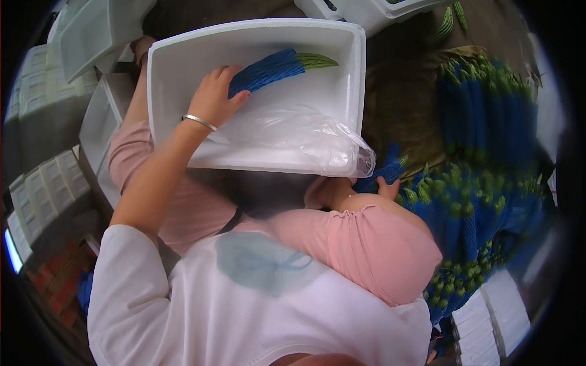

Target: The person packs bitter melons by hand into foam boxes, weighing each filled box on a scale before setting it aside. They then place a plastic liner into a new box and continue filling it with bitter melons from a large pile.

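Note:
Inside a white foam box [256, 165], my left hand [217, 97], with a silver bangle at the wrist, closes its fingers and thumb round the end of a bitter gourd in a blue net sleeve [267, 72]. The green tip of that gourd pokes out to the right. Clear plastic film [293, 131] lies crumpled in the box and over its near right corner. My right hand [388, 188] is partly hidden behind my knee. Its fingers curl at another blue-sleeved bitter gourd [384, 171], beside the box's near right corner.
Many blue-sleeved bitter gourds [473, 116] are piled at the right on brown cloth [409, 110]. Loose gourds [445, 24] lie at the far right. White foam boxes [49, 189] stack up at the left, and white containers [378, 12] stand beyond the open box.

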